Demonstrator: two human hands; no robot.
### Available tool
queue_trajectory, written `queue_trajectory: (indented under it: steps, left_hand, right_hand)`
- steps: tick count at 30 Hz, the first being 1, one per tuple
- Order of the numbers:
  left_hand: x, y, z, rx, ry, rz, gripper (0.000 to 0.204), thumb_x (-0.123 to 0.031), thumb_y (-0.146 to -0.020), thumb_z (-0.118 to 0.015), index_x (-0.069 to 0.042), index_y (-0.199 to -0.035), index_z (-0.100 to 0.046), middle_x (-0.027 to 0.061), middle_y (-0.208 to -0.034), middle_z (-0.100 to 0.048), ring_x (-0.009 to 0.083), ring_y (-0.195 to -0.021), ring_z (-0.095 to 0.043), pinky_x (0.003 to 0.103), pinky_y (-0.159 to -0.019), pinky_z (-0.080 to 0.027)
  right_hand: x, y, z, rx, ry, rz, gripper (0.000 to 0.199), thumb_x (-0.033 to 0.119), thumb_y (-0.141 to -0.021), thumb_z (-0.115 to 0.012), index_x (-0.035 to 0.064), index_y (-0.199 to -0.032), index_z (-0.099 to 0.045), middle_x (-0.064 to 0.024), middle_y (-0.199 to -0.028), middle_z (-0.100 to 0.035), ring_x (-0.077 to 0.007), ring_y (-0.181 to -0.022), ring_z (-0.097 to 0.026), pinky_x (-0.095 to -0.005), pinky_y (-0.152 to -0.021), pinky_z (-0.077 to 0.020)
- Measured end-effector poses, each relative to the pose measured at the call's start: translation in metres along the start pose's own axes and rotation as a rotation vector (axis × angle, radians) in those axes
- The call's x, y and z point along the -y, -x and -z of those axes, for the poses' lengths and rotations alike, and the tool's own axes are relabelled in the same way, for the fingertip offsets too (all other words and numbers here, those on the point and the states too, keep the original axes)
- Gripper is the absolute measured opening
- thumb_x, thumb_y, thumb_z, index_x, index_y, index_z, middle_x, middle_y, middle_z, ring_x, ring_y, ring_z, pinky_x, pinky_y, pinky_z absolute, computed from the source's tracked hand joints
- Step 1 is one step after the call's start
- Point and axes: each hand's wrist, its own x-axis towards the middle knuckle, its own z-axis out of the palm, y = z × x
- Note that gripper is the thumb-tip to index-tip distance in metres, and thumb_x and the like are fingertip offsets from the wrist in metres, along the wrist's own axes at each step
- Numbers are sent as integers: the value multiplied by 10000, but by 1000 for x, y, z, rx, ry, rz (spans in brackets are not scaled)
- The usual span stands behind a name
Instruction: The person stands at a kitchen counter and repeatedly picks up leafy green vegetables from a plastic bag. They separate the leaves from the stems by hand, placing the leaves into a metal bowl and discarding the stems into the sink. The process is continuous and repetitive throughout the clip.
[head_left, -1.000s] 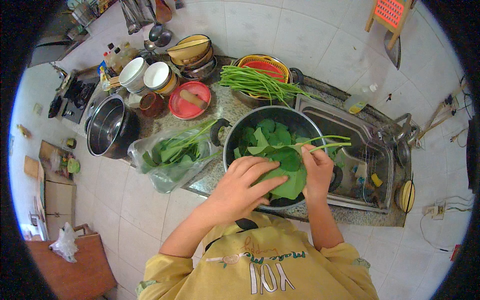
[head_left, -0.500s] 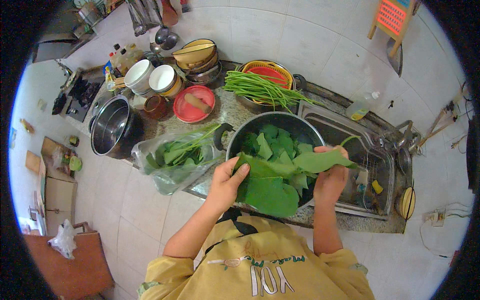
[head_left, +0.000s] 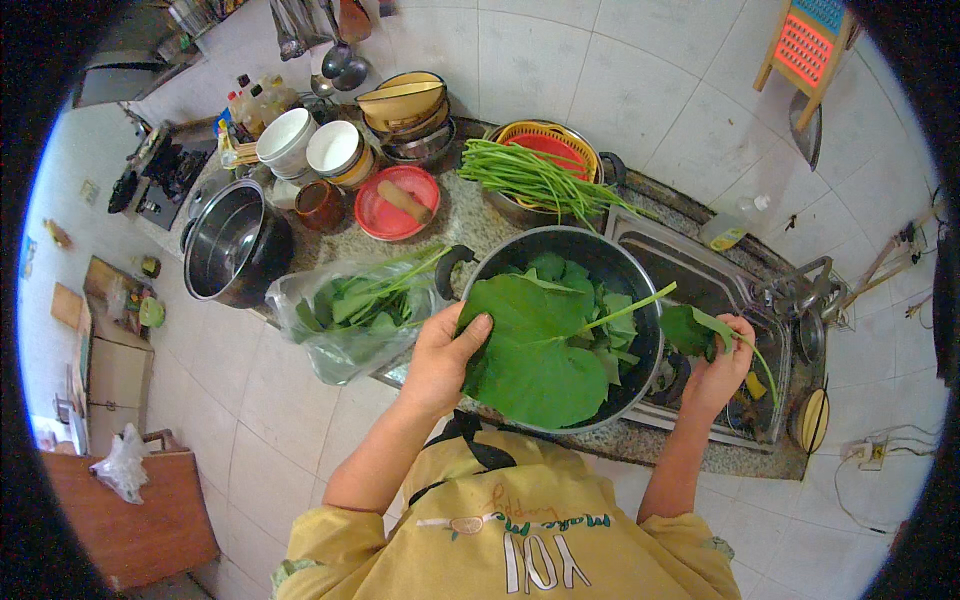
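My left hand [head_left: 440,358] is closed on the edge of a broad green leaf [head_left: 530,345], its fingers partly behind it. The leaf's cut stem points right, and it covers much of a dark pot [head_left: 646,285] with torn leaves [head_left: 618,322] inside. My right hand [head_left: 716,380] pinches a smaller leaf piece [head_left: 690,330] with a thin, drooping stem, right of the pot and over the sink's near side. Left of the pot lies a clear plastic bag [head_left: 345,368] of leafy stems [head_left: 355,300].
A steel sink [head_left: 735,262] adjoins the pot on the right. Green stalks [head_left: 535,178] lie across a basket behind. Left are an empty dark pot [head_left: 225,250], a red plate [head_left: 375,218] with a wooden stick, and stacked bowls [head_left: 333,148]. A detergent bottle [head_left: 733,223] stands behind the sink.
My right hand has moved right, away from the pot, with a torn-off leaf piece. The broad leaf in my left hand now lies flatter over the pot, its stem showing.
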Motion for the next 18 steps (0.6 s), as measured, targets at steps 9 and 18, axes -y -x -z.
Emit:
queue_trajectory:
  steps: [9, 18]
  left_hand:
    - [0, -8, -4, 1, -91, -31, 226, -111, -872, -469, 24, -1043, -529, 40, -949, -582, 101, -822, -534, 235, -748, -431]
    - [-6, -16, -21, 88, -232, -26, 221, -106, -870, -466, 25, -1031, -542, 32, -931, -590, 88, -824, -524, 227, -746, -423]
  right_hand:
    - [0, 6, 6, 159, -327, -241, 157, 175, -823, -476, 32, -886, -489, -57, -798, -491, -150, -674, -467, -253, -585, -398]
    - [24, 28, -25, 494, -104, -559, 296, 262, -773, -600, 28, -948, -558, -26, -829, -566, -128, -723, -540, -243, -635, -450]
